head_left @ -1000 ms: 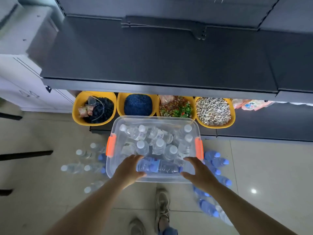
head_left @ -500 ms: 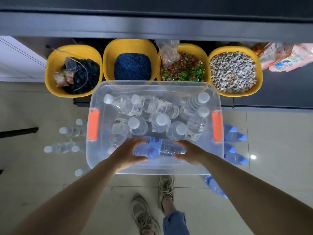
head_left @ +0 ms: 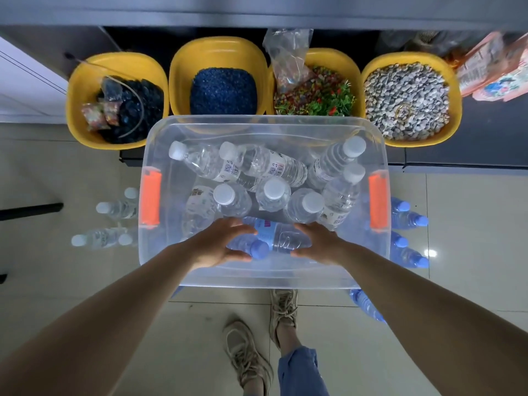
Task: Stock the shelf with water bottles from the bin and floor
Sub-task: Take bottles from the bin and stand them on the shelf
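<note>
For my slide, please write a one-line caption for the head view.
Both hands, left hand and right hand, reach a blue-capped bottle lying in the clear bin.

Bin of bottles at centre; four tubs at twelve o'clock; floor bottles at three and nine.

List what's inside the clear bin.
The bin holds white-capped water bottles, some upright, some lying. Nearest, both hands, left and right, reach around a blue-capped bottle. What lies beneath them is hidden.
</note>
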A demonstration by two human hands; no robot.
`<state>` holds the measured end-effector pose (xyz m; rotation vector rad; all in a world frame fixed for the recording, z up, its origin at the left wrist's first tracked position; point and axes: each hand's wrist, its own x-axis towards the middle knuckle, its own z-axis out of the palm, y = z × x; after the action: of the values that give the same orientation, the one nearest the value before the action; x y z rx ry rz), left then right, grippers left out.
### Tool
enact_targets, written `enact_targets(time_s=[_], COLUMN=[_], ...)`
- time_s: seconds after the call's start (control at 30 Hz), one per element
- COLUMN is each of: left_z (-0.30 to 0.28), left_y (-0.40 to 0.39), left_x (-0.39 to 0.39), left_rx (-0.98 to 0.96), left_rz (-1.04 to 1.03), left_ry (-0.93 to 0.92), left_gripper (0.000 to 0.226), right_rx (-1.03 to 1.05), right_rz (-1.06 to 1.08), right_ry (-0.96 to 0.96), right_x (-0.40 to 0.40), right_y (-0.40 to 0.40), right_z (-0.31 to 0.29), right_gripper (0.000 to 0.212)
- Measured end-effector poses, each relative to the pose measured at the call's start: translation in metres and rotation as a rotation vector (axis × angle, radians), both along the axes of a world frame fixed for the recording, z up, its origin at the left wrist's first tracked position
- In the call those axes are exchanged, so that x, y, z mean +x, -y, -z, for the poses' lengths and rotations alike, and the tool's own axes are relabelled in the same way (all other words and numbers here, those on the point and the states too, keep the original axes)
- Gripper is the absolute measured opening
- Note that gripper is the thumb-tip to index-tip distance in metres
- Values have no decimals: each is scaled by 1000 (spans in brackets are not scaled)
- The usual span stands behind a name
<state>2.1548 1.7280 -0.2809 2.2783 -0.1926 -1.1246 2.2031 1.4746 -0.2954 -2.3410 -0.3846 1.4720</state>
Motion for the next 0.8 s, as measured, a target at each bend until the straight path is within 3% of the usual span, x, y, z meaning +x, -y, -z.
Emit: enact_targets(time_s=[0.2,0.33,0.43,0.6,0.8], left_z=[-5,-9,-11,-12,-19], left_y=[-3,-8,-9,-10,-10], left_x=[4,2,5,6,10], left_rx=[-46,-93,-95,-99,-18], left_rz=[38,28,30,46,170], left_ry=[-25,-21,-32,-28,-40], left_gripper=[56,56,55,53,61], right_rx=[84,-108,-97,37,10], right_rz=[10,-97,-4,152,166], right_ry=[-77,41,64,-189,-110], right_x=[4,4,3,6,7], right_y=[-2,-11,-16,-4,-1], right_z=[3,19,26,20,5], right_gripper=[74,80,75,84,79])
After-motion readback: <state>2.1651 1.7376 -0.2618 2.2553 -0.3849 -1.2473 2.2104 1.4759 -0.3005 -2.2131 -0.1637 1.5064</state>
